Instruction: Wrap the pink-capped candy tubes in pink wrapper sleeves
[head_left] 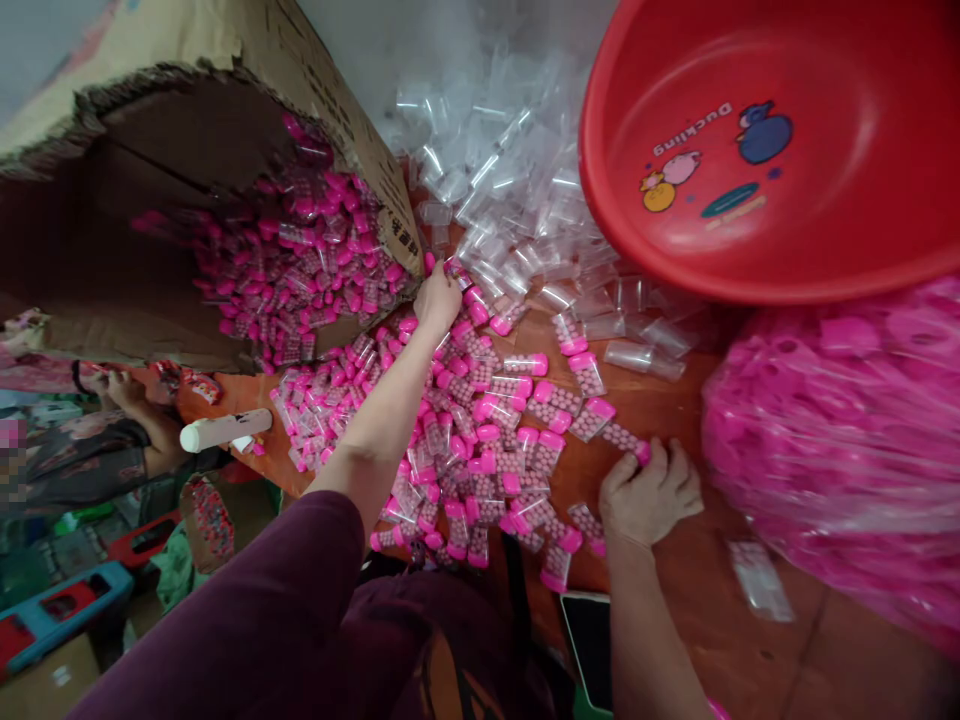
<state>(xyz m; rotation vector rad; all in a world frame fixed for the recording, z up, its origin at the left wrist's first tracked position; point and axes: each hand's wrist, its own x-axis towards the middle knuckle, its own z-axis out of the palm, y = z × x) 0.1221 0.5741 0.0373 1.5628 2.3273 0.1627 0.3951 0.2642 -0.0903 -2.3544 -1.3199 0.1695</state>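
Note:
My left hand (439, 298) reaches to the carton's front corner, at the far side of a heap of small clear bottles (450, 440) with pink caps and pink beads inside. Its fingers are curled downward among the bottles there, and what they hold, if anything, is hidden. Palm down on the table, my right hand (651, 492) has its fingers slightly bent and apart. Beside its index finger lies one beaded bottle (621, 438), its pink cap touching or nearly touching the hand.
A tipped cardboard carton (322, 90) holds many more filled bottles. Empty clear bottles (517, 190) are piled behind, near a red basin (600, 230). A plastic bag of pink parts (840, 430) sits right. A tablet-like device (589, 640) lies at the front edge. Another person's arm (154, 425) shows left.

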